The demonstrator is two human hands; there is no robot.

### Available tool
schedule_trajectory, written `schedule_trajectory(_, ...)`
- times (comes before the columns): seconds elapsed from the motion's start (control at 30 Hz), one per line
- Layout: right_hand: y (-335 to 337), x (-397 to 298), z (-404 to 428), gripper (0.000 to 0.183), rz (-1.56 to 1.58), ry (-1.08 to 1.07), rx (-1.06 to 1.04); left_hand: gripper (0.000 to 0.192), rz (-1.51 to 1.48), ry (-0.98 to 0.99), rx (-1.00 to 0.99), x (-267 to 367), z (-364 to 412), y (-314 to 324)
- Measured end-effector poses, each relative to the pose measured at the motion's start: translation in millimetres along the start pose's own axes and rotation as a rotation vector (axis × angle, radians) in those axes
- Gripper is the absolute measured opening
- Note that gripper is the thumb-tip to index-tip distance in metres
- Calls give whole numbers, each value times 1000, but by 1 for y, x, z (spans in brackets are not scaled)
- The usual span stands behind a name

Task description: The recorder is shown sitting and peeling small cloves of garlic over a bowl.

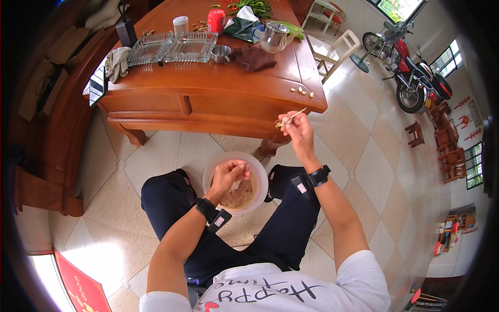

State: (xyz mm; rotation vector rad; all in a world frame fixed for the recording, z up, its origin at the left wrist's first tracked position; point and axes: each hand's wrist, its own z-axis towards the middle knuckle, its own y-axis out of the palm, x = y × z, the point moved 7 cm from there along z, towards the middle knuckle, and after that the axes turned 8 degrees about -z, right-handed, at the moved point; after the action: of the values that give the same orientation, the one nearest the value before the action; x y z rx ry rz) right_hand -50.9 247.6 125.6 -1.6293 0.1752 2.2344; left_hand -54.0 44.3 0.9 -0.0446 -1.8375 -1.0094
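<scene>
My right hand (pixel 299 134) is raised near the right front corner of the wooden table. It grips what looks like a partly broken-up garlic head (pixel 279 124), with a thin dry stalk (pixel 298 113) pointing up to the right. Over a translucent plastic bin (pixel 262 195) between my knees hangs my left hand (pixel 230 173). Its thumb and fingertips are pinched together; whether something small sits between them is unclear. Pale, papery scraps (pixel 236 199) show inside the bin below it. Several peeled garlic cloves (pixel 302 91) lie in a row on the table corner.
On the wooden table (pixel 218 85) are glass trays (pixel 191 46), a metal cup (pixel 221 54), a brown cloth (pixel 254 58), a glass teapot (pixel 274 37), a red can (pixel 216 22) and green peppers (pixel 255 7). A phone (pixel 97 86) leans at its left edge. A white chair (pixel 334 54) stands right.
</scene>
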Motion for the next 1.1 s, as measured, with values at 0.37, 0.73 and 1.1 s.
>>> schedule_trajectory(0.37, -11, -9, 87, 26, -532, -133, 63, 15, -31, -2, 10, 2, -2, -8)
schedule_trajectory(0.73, -5, -14, 108, 18, -906, -157, 58, 15, -46, -3, 1, 3, -4, -7)
schedule_trajectory(1.1, -12, -59, 77, 30, -867, -212, 138, 14, -60, 5, 26, 3, 0, -9)
